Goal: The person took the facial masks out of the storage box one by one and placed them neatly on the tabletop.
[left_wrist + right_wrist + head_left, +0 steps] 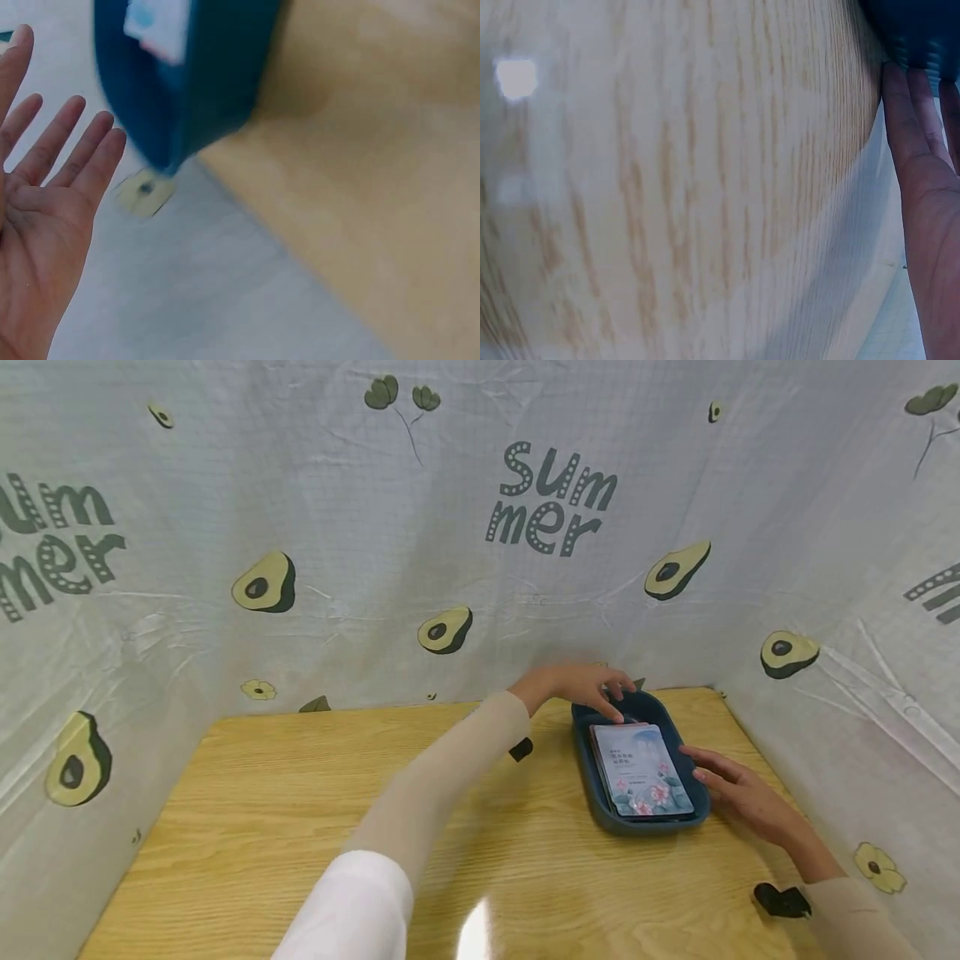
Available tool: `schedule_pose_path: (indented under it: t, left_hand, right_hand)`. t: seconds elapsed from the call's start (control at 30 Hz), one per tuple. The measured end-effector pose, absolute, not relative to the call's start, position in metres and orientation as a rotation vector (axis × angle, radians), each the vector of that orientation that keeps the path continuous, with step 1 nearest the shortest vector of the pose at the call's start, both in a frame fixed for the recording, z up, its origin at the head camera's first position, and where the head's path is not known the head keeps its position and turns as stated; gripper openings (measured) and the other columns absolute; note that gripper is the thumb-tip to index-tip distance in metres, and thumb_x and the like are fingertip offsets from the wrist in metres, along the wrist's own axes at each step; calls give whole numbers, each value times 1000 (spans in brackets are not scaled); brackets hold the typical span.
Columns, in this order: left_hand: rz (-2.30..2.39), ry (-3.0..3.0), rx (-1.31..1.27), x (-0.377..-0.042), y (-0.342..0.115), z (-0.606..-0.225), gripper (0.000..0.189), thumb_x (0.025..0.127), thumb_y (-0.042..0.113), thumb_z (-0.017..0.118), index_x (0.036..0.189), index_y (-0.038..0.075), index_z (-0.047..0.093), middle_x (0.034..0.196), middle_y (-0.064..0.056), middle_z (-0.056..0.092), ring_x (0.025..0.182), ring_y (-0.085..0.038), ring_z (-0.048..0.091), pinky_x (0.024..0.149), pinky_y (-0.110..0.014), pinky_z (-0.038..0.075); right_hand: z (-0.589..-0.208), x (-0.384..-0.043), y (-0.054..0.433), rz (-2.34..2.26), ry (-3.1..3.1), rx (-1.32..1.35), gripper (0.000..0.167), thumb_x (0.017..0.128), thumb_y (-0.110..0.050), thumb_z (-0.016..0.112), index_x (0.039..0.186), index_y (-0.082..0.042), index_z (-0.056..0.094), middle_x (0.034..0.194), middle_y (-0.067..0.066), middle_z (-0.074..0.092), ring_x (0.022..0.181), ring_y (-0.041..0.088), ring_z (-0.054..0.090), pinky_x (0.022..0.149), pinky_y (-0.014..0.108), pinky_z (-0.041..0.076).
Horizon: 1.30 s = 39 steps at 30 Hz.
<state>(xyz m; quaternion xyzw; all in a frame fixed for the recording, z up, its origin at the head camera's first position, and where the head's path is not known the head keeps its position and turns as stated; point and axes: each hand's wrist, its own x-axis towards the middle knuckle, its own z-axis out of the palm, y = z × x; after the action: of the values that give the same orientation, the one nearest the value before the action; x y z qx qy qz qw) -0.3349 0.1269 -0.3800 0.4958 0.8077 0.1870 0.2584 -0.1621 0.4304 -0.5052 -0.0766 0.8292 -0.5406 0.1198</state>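
Note:
A dark blue basket (598, 802) stands on the wooden table at the far right. Inside it lies a stack of cards (647, 772), the top one pale with pink lotus flowers. My left hand (581, 685) hovers over the basket's far left corner, fingers spread and holding nothing. The left wrist view shows its palm and loosely straight fingers beside the basket (217, 82). At the basket's right side is my right hand (738, 789), its fingertips right at the wall. Those fingers (904, 120) look extended along the basket (922, 30) in the right wrist view.
The light wooden table (300, 827) stretches out to the left. A pale cloth (337, 527) printed with avocados and lettering hangs behind it and at both sides. Black wrist pieces (782, 901) show near both sleeves.

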Motion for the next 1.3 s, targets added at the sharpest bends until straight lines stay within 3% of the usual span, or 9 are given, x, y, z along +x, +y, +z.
schedule_pose_path:
  t: [0.37, 0.5, 0.6, 0.73, 0.87, 0.97, 1.07, 1.17, 1.3]
  left_hand:
    - [448, 2239, 1339, -320, 158, -437, 65, 92, 40, 76, 149, 19, 51, 148, -2, 54, 135, -11, 49, 109, -19, 39]
    - [411, 2297, 1376, -317, 163, -440, 43, 88, 31, 82, 126, 15, 66, 128, 0, 61, 109, -9, 54, 90, -14, 42]
    - [408, 2326, 1337, -315, 166, -445, 25, 85, 22, 85, 102, 14, 68, 107, 2, 60, 89, -10, 49, 73, -16, 41]
    - [488, 2382, 1219, -311, 167, -449, 15, 85, 12, 84, 90, 15, 70, 95, 5, 61, 81, -9, 50, 67, -17, 43]
    - [602, 2442, 1147, -305, 163, -446, 9, 88, 11, 81, 95, 17, 80, 102, 6, 70, 84, -7, 56, 70, -15, 45]
    - [774, 2359, 1018, -299, 157, -442, 26, 87, 5, 81, 110, 18, 81, 122, 4, 68, 84, -9, 62, 70, -17, 53]
    - [1018, 2162, 815, -293, 151, -438, 50, 83, -9, 78, 124, 19, 76, 131, 1, 60, 82, -14, 64, 70, -26, 60]
    - [1257, 1983, 659, -287, 145, -438, 59, 81, -20, 73, 131, 11, 70, 122, -7, 61, 78, -17, 62, 76, -39, 61]
    - [1531, 1951, 533, -278, 143, -446, 42, 85, -17, 71, 123, 0, 72, 101, -10, 65, 74, -15, 62, 83, -43, 61]
  right_hand:
    - [-503, -165, 433, -1572, 2423, -217, 53, 111, -29, 46, 159, -12, 34, 163, 22, 24, 123, -16, 39, 96, 22, 50]
    - [-503, -164, 433, -1550, 2453, -227, 52, 110, -29, 47, 159, -13, 36, 163, 21, 26, 123, -16, 39, 97, 28, 53]
    - [-504, -163, 433, -1537, 2469, -230, 52, 110, -28, 48, 158, -12, 37, 162, 19, 28, 123, -18, 39, 97, 30, 54]
    - [-506, -162, 433, -1541, 2464, -230, 52, 111, -28, 47, 159, -12, 36, 162, 21, 27, 123, -19, 38, 97, 26, 52]
    - [-505, -163, 430, -1526, 2472, -224, 53, 111, -30, 46, 159, -12, 35, 163, 24, 24, 123, -17, 38, 100, 37, 54]
    - [-505, -164, 428, -1509, 2479, -198, 54, 110, -32, 47, 159, -12, 35, 164, 24, 24, 128, -8, 38, 101, 47, 54]
    - [-504, -163, 428, -1483, 2497, -184, 55, 110, -33, 47, 159, -11, 35, 164, 23, 24, 134, 6, 39, 100, 48, 54]
    - [-503, -161, 428, -1477, 2507, -179, 55, 110, -34, 46, 159, -11, 35, 163, 23, 25, 134, 6, 39, 99, 45, 55]
    - [-503, -160, 426, -1496, 2500, -190, 54, 110, -33, 46, 159, -11, 35, 162, 25, 25, 124, -13, 37, 98, 42, 56]
